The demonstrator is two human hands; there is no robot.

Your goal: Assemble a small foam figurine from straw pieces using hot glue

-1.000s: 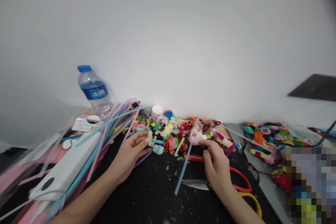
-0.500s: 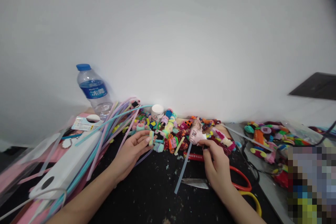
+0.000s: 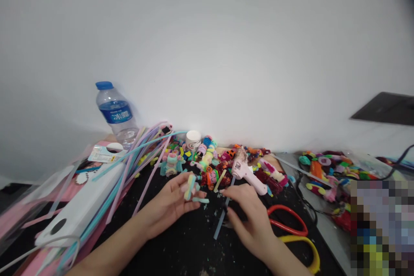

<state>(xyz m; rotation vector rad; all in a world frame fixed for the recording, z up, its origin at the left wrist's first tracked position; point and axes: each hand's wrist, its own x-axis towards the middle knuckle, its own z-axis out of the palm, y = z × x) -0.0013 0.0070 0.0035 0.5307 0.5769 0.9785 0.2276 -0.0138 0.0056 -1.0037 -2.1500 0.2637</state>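
My left hand (image 3: 168, 202) is closed on a small fuzzy pastel piece (image 3: 191, 186), held just above the black table (image 3: 181, 250). My right hand (image 3: 247, 215) lies beside it with fingers loosely spread, holding nothing, over the blades of the scissors with red (image 3: 286, 222) and yellow handles. A pink glue gun (image 3: 249, 172) lies just beyond my right hand, with a pale glue stick (image 3: 221, 220) trailing from it toward me. A heap of colourful fuzzy pieces (image 3: 210, 159) lies behind both hands.
A water bottle (image 3: 114, 110) stands at the back left by the white wall. Long pastel pipe cleaners (image 3: 136, 159) and a white box (image 3: 79, 207) lie at left. A small white jar (image 3: 193, 139) stands behind the heap. More coloured pieces (image 3: 326, 168) and a black cable lie at right.
My left hand picked a pastel piece out of the heap and drew it toward me. My right hand let go of the glue gun and came down over the scissors.
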